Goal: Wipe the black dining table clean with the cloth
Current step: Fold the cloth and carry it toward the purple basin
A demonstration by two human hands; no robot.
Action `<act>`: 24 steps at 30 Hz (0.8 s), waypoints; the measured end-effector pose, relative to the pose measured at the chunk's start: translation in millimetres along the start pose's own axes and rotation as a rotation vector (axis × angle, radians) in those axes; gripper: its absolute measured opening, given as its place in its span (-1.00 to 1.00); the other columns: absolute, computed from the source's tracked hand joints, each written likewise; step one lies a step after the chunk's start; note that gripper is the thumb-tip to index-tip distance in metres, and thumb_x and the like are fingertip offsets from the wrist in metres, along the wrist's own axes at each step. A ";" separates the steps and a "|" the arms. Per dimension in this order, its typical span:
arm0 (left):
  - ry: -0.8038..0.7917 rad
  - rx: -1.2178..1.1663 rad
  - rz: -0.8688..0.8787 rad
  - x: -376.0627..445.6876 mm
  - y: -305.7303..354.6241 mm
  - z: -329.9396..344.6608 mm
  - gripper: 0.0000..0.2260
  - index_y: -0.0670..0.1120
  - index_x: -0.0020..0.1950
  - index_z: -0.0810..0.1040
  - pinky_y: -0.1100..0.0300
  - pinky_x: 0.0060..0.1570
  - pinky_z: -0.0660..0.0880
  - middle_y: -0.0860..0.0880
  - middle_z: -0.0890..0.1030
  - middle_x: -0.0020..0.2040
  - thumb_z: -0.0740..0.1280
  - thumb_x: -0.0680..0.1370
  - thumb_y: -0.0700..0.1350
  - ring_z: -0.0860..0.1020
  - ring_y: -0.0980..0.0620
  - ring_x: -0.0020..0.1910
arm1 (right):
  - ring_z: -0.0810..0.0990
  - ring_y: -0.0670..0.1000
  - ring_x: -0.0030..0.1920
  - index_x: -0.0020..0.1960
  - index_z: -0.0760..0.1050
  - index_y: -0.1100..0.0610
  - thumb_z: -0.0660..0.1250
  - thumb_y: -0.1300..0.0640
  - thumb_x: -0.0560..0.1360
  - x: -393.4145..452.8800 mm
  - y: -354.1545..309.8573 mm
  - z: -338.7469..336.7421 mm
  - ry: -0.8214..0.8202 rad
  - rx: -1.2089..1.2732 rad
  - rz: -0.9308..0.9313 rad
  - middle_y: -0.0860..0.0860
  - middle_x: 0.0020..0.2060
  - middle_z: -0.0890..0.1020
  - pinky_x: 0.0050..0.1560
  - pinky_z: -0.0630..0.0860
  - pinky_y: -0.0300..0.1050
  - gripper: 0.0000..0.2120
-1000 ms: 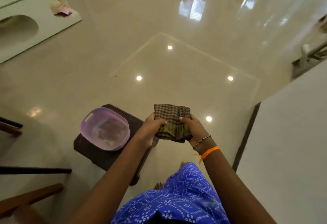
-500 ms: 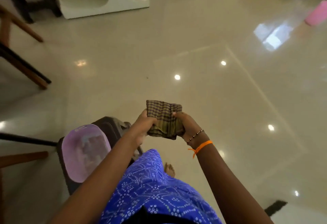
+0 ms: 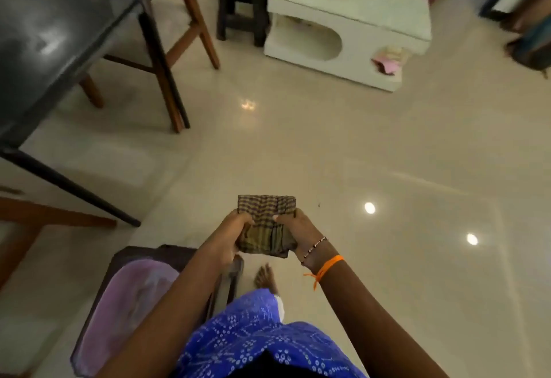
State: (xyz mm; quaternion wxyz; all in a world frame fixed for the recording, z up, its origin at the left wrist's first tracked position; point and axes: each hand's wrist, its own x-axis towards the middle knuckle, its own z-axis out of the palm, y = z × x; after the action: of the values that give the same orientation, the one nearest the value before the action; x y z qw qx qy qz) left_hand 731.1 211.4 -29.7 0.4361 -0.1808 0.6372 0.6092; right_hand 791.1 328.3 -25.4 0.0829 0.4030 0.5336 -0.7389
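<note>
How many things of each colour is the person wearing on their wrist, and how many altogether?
Orange thread wristband: 1
Dark beaded bracelet: 1
Total: 2, both on the right hand's wrist.

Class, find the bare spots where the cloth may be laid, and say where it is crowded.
Bare: the black table top; the floor between table and white bench. Crowded: the stool, taken up by the basin.
</note>
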 end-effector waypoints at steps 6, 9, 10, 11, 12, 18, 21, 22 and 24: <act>0.164 -0.160 0.099 45.5 70.2 -24.2 -0.77 -0.04 0.16 0.44 0.13 -0.21 0.50 -0.07 0.58 -0.01 0.15 0.56 -0.26 0.54 -0.03 -0.08 | 0.56 0.25 0.16 0.07 0.53 0.31 0.30 0.40 0.47 82.8 -72.5 43.3 -0.147 -0.172 0.007 0.25 0.11 0.59 0.21 0.48 0.20 -0.81; 0.274 -0.248 0.125 61.8 95.2 -45.3 -0.73 -0.03 0.10 0.45 0.10 -0.14 0.52 -0.04 0.58 -0.05 0.13 0.52 -0.32 0.54 -0.03 -0.07 | 0.53 0.30 0.18 0.22 0.44 0.41 0.31 0.43 0.45 119.6 -96.2 75.7 -0.231 -0.271 0.042 0.35 0.17 0.54 0.24 0.45 0.24 -0.67; 0.298 -0.272 0.127 65.3 101.4 -51.3 -0.69 -0.03 0.10 0.46 0.07 -0.09 0.50 -0.04 0.58 -0.06 0.12 0.49 -0.35 0.53 -0.03 -0.07 | 0.54 0.27 0.16 0.22 0.44 0.42 0.31 0.44 0.45 129.1 -101.3 84.8 -0.263 -0.295 0.049 0.35 0.18 0.54 0.22 0.47 0.20 -0.66; 0.329 -0.305 0.128 70.2 108.5 -58.6 -0.66 -0.04 0.10 0.46 0.06 -0.07 0.50 -0.04 0.58 -0.06 0.10 0.46 -0.37 0.53 -0.04 -0.07 | 0.55 0.23 0.13 0.22 0.43 0.42 0.30 0.44 0.45 141.2 -108.4 96.7 -0.302 -0.324 0.056 0.35 0.18 0.54 0.19 0.48 0.15 -0.66; 0.358 -0.337 0.128 74.8 114.9 -64.6 -0.62 -0.05 0.11 0.46 0.07 -0.07 0.49 -0.04 0.58 -0.06 0.08 0.43 -0.39 0.53 -0.03 -0.07 | 0.55 0.22 0.11 0.22 0.43 0.43 0.29 0.45 0.45 152.2 -115.7 107.6 -0.333 -0.359 0.063 0.36 0.18 0.53 0.16 0.49 0.12 -0.66; 0.559 -0.510 0.117 105.0 160.4 -98.1 -0.56 -0.08 0.15 0.44 0.04 -0.02 0.45 -0.08 0.56 -0.08 0.05 0.39 -0.42 0.50 -0.07 -0.08 | 0.52 0.24 0.17 0.27 0.38 0.43 0.24 0.49 0.47 219.3 -151.9 171.3 -0.558 -0.524 0.160 0.36 0.23 0.50 0.25 0.44 0.15 -0.63; 0.659 -0.590 0.105 114.4 178.9 -109.3 -0.65 -0.03 0.15 0.44 0.07 -0.03 0.47 -0.10 0.56 -0.01 0.11 0.47 -0.36 0.50 -0.11 -0.02 | 0.52 0.19 0.10 0.25 0.40 0.43 0.24 0.51 0.45 244.0 -167.6 200.3 -0.646 -0.612 0.207 0.37 0.21 0.50 0.16 0.47 0.12 -0.63; 0.687 -0.622 0.114 117.7 185.2 -112.9 -0.67 -0.06 0.18 0.44 0.11 -0.07 0.49 -0.11 0.56 0.01 0.12 0.49 -0.34 0.52 -0.09 -0.03 | 0.53 0.22 0.12 0.25 0.40 0.43 0.25 0.50 0.44 252.3 -172.5 212.3 -0.676 -0.659 0.214 0.37 0.21 0.51 0.16 0.48 0.13 -0.62; 0.732 -0.709 0.115 122.9 193.7 -120.3 -0.68 -0.10 0.22 0.43 0.16 -0.16 0.48 -0.08 0.56 -0.03 0.12 0.52 -0.32 0.53 -0.02 -0.10 | 0.52 0.29 0.20 0.26 0.39 0.42 0.28 0.49 0.43 266.7 -179.3 234.5 -0.719 -0.759 0.227 0.36 0.21 0.51 0.22 0.46 0.22 -0.60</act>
State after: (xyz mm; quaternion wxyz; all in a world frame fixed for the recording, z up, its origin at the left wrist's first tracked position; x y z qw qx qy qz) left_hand 475.1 173.3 -20.0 0.0620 -0.4837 0.5112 0.7077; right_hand 396.7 284.5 -53.7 0.4796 0.1213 0.6543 -0.5719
